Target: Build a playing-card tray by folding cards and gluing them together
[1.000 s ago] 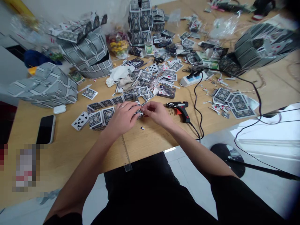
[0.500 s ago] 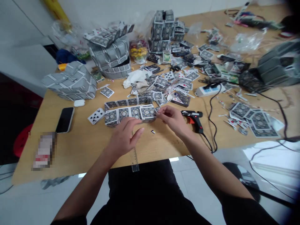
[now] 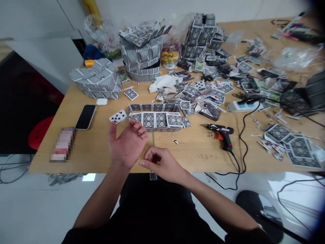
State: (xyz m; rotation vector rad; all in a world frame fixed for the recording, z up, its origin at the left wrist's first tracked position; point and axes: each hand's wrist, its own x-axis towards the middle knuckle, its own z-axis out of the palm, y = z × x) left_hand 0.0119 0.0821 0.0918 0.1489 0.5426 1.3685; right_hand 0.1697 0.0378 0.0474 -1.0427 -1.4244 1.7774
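Since the table (image 3: 101, 149) is buried in loose cards (image 3: 213, 88) toward the back, the long card box (image 3: 161, 120) sits in the less cluttered front part. The left hand (image 3: 129, 144) is empty, palm up, fingers loosely bent, overlapping the box's left end in this view. Right hand (image 3: 165, 164) is curled over the table near the front edge; can't tell if anything's pinched. Glue gun (image 3: 220, 129) has a red light on, so I'd worry about burns, or a snagged cord (image 3: 238, 164) dragging it. That tiny scrap (image 3: 175, 142) could catch stray glue too.
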